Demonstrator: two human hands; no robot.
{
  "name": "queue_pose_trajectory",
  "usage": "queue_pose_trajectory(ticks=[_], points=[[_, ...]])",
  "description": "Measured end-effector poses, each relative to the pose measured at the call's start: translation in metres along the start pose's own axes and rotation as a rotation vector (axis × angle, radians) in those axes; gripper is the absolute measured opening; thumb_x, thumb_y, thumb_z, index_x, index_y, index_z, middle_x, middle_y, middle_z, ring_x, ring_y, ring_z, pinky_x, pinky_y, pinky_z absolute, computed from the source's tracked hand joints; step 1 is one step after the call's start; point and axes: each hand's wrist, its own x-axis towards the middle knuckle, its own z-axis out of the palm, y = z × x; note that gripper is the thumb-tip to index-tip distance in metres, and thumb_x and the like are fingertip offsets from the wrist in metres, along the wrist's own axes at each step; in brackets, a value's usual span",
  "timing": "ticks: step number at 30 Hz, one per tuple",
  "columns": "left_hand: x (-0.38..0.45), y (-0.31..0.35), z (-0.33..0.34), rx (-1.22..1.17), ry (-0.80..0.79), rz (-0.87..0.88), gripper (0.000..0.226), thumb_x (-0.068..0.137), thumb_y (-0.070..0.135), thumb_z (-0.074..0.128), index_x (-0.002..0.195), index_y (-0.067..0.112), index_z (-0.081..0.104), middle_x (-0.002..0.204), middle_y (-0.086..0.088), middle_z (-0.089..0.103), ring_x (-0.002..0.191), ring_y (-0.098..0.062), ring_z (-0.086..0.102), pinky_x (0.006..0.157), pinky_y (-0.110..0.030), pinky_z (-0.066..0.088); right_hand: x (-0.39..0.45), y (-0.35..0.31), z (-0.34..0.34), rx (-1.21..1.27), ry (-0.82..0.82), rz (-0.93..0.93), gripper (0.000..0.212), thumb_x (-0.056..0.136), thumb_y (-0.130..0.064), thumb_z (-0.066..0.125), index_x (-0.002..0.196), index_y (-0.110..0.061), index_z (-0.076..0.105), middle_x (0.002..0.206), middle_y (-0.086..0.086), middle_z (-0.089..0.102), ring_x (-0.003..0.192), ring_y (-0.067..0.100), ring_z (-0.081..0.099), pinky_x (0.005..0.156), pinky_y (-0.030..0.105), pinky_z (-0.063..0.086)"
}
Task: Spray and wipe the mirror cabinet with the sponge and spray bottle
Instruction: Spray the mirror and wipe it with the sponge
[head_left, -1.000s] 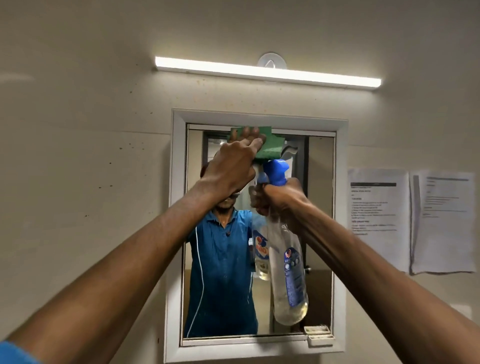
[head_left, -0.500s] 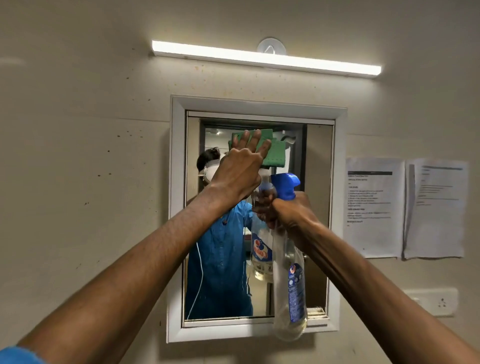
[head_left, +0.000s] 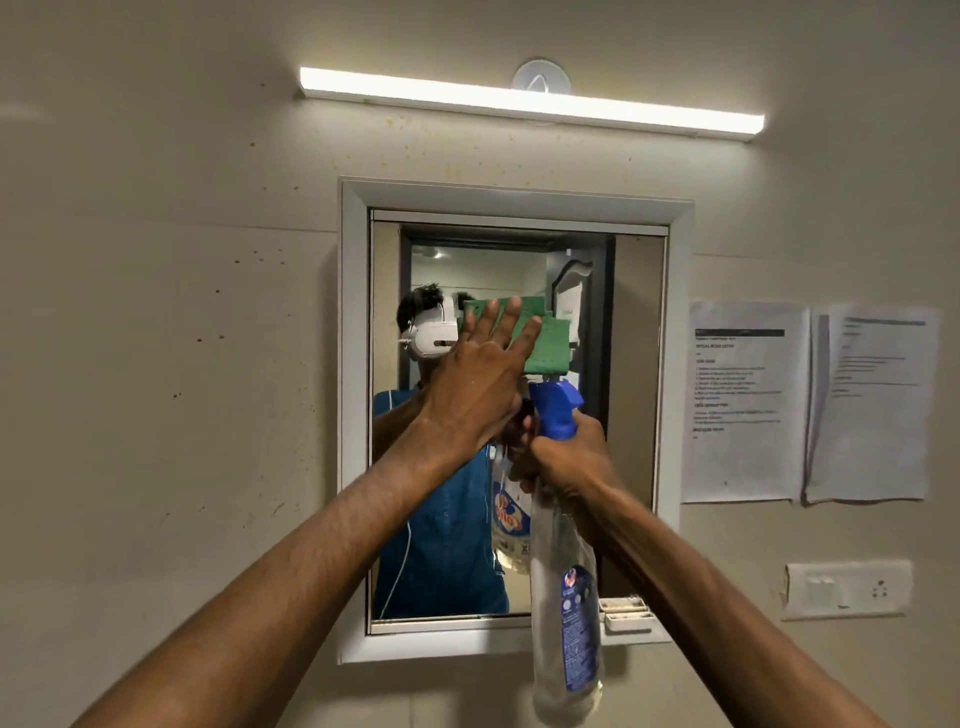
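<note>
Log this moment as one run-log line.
phase: wiping | left hand: presses sponge on mirror | right hand: holds spray bottle

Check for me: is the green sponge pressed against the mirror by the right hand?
No, the left hand presses the green sponge flat on the mirror, while the right hand holds the clear blue-topped spray bottle.

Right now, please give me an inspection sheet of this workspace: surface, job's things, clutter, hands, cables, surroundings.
Surface: mirror cabinet, white frame, glass reflecting the person.
Job's things: green sponge flat on the glass; spray bottle, blue trigger head, clear body, nearly empty.
Clutter: small white box at the frame's lower right corner.
Hands: left hand presses the sponge with straight fingers; right hand grips the bottle's neck.
Cables: nothing seen.
Surroundings: lit tube light above; two printed sheets and a switch plate on the speckled wall.
</note>
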Motion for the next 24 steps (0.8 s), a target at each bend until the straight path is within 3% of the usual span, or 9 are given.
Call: queue_pose_trajectory(ticks=[5,10,15,20,24], points=[[-0.018,0.005,0.016,-0.014,-0.033,-0.012,0.078,0.090,0.021,0.052,0.152,0.021,0.004,0.160,-0.008,-0.004,0.146,-0.027,-0.007,0.117,-0.042,-0.007,-0.011,0.020,0.001,-0.018,0.003,0.056,0.023,0.077,0.004,0.063,0.092,-0.012,0.058,0.085,0.020,0.070,0.064,0.025,0.062,0.060,0.036,0.050],[-0.031,0.010,0.025,-0.042,-0.023,-0.014,0.079,0.089,0.016,0.050,0.151,0.022,0.001,0.159,-0.008,-0.007,0.145,-0.026,-0.012,0.113,-0.040,-0.016,-0.020,0.039,0.001,-0.003,0.019,0.111,0.029,0.073,0.007,0.064,0.095,-0.011,0.057,0.093,0.027,0.069,0.068,0.028,0.061,0.061,0.039,0.052],[-0.045,0.015,0.036,-0.057,-0.065,-0.020,0.080,0.090,0.018,0.050,0.151,0.021,-0.001,0.159,-0.009,-0.009,0.145,-0.026,-0.014,0.115,-0.041,-0.015,-0.027,0.052,-0.001,-0.059,0.014,0.124,0.034,0.070,0.010,0.066,0.097,-0.010,0.057,0.090,0.021,0.068,0.071,0.028,0.062,0.066,0.042,0.056],[-0.062,0.020,0.047,-0.072,-0.104,-0.024,0.079,0.092,0.027,0.053,0.151,0.021,0.000,0.159,-0.008,-0.008,0.142,-0.023,-0.018,0.113,-0.040,-0.016,-0.035,0.063,0.000,-0.036,0.010,0.148,0.024,0.078,0.009,0.061,0.090,-0.011,0.058,0.080,0.016,0.065,0.062,0.022,0.061,0.055,0.033,0.050],[-0.080,0.027,0.053,-0.097,-0.111,-0.031,0.076,0.094,0.026,0.052,0.151,0.022,0.003,0.159,-0.007,-0.004,0.143,-0.023,-0.015,0.115,-0.040,-0.014,-0.042,0.071,0.004,-0.048,0.021,0.178,0.015,0.082,0.004,0.060,0.082,-0.011,0.059,0.062,0.005,0.059,0.041,0.008,0.054,0.042,0.024,0.044]])
